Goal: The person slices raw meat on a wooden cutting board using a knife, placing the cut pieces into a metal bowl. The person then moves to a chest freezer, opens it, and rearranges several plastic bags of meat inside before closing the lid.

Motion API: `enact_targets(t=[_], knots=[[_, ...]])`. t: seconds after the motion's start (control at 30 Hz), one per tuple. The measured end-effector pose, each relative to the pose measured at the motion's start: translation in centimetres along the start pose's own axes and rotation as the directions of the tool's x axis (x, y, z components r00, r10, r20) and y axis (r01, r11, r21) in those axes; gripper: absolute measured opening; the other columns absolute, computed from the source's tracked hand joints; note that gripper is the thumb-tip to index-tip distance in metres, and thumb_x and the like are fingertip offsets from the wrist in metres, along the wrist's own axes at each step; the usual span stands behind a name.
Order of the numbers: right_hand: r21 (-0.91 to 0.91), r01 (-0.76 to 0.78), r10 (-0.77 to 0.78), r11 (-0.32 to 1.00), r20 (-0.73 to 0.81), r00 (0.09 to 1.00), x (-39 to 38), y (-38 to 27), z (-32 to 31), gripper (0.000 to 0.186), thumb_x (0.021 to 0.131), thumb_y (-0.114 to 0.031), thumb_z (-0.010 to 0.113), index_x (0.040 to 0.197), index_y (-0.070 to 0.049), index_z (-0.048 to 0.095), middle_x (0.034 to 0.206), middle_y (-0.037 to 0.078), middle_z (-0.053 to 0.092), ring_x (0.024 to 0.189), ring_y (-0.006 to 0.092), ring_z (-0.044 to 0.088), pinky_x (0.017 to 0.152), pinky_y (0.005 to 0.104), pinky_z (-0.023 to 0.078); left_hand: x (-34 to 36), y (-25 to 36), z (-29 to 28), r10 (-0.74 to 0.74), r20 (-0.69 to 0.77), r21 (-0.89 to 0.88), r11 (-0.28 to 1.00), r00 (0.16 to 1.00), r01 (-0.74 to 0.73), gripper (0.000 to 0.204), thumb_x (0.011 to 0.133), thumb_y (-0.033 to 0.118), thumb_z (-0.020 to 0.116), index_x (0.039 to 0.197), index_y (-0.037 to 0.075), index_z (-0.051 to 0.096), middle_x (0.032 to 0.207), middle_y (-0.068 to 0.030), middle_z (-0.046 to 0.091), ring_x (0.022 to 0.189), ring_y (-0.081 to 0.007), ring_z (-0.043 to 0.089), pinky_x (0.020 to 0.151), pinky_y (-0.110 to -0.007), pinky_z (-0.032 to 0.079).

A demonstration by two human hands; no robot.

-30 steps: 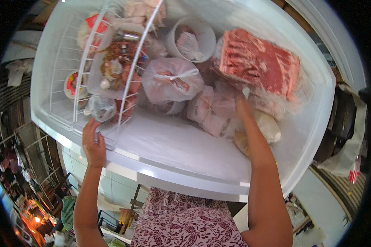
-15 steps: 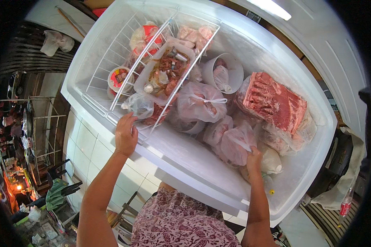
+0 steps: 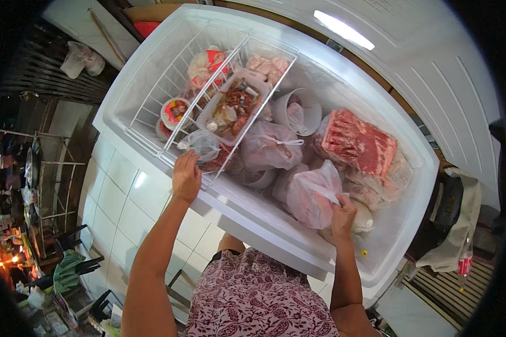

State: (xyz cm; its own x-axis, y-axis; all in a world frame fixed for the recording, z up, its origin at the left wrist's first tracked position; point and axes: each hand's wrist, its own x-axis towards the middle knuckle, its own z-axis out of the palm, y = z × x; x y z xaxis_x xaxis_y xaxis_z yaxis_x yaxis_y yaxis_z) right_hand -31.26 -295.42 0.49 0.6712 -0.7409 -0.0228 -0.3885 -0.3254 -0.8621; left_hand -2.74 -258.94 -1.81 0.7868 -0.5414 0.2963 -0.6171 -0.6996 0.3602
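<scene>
My right hand [image 3: 343, 216] is closed on the twisted white top of a plastic bag [image 3: 310, 197] with pinkish contents, in the chest freezer [image 3: 236, 210]. My left hand [image 3: 186, 175] rests on the freezer's front rim by the wire basket [image 3: 146, 121], fingers stretched out and thumb apart. Its fingertips lie beside a small clear bag [image 3: 201, 146]. The basket also holds a tub of brownish-red food [image 3: 239, 106] and a round-lidded container [image 3: 175, 110]. A knotted bag [image 3: 271, 146] lies just left of the bag in my right hand.
A large slab of red meat [image 3: 360, 143] lies on bags at the freezer's right. Behind the knotted bag is a white bucket [image 3: 298, 109] with a bag inside. The raised lid [image 3: 433, 73] stands at the back. A bottle [image 3: 464, 264] is outside at right.
The bag in my right hand has risen slightly and its top is pulled up tauter. My left hand stays at the rim. The whole view has shifted a little.
</scene>
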Motion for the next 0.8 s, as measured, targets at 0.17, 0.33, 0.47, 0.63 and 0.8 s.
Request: enact_targets(t=[0.17,0.33,0.47,0.63,0.8], knots=[[-0.045,-0.001,0.003,0.999,0.042,0.999,1.3,-4.2,0.8,0.015,0.077,0.007,0.064,0.090,0.003,0.071,0.074,0.005,0.065,0.074,0.0111,0.060,0.070,0.0276,0.047,0.0,0.0,-0.3,-0.016,0.021,-0.020,1.000,1.000,0.016,0.040,0.077,-0.003,0.063,0.116,0.002,0.060,0.128,-0.0190,0.060,0.120,-0.0392,0.054,0.106,-0.048,0.042],[-0.198,0.126,-0.120,0.972,0.040,0.992,7.4,-6.4,2.3,0.013,0.081,-0.003,0.065,0.092,0.002,0.071,0.080,0.019,0.069,0.073,0.0248,0.067,0.073,0.0359,0.051,0.1,0.3,-0.2,-0.012,0.013,-0.007,1.000,1.000,0.012,0.040,0.077,-0.002,0.063,0.117,0.002,0.060,0.127,-0.0196,0.060,0.120,-0.0393,0.054,0.106,-0.047,0.042],[-0.200,0.212,-0.200,0.957,0.079,0.977,13.0,-8.7,3.4,0.016,0.078,-0.005,0.065,0.092,0.000,0.071,0.082,0.021,0.068,0.076,0.0324,0.067,0.073,0.0389,0.050,-0.1,0.2,0.1,-0.010,0.021,-0.046,0.999,1.000,0.011,0.039,0.078,-0.001,0.063,0.117,0.002,0.060,0.127,-0.0207,0.060,0.121,-0.0395,0.054,0.107,-0.048,0.042],[-0.328,0.367,-0.355,0.871,0.098,0.930,19.5,-9.5,6.5,0.014,0.075,-0.004,0.065,0.088,-0.001,0.070,0.079,0.019,0.067,0.075,0.0288,0.066,0.069,0.0373,0.049,0.1,0.1,-0.4,0.028,0.029,-0.030,0.999,0.999,-0.027,0.039,0.077,0.000,0.064,0.115,0.000,0.062,0.126,-0.0211,0.060,0.121,-0.0391,0.054,0.107,-0.049,0.042],[-0.338,0.357,-0.369,0.871,0.031,0.929,24.7,-5.7,11.2,0.015,0.075,-0.003,0.062,0.088,-0.001,0.069,0.082,0.022,0.068,0.078,0.0365,0.067,0.071,0.0418,0.050,0.7,0.7,-1.4,0.009,0.117,-0.090,0.996,0.993,0.001,0.042,0.076,0.000,0.064,0.118,0.000,0.060,0.128,-0.0202,0.058,0.122,-0.0383,0.053,0.109,-0.049,0.039]])
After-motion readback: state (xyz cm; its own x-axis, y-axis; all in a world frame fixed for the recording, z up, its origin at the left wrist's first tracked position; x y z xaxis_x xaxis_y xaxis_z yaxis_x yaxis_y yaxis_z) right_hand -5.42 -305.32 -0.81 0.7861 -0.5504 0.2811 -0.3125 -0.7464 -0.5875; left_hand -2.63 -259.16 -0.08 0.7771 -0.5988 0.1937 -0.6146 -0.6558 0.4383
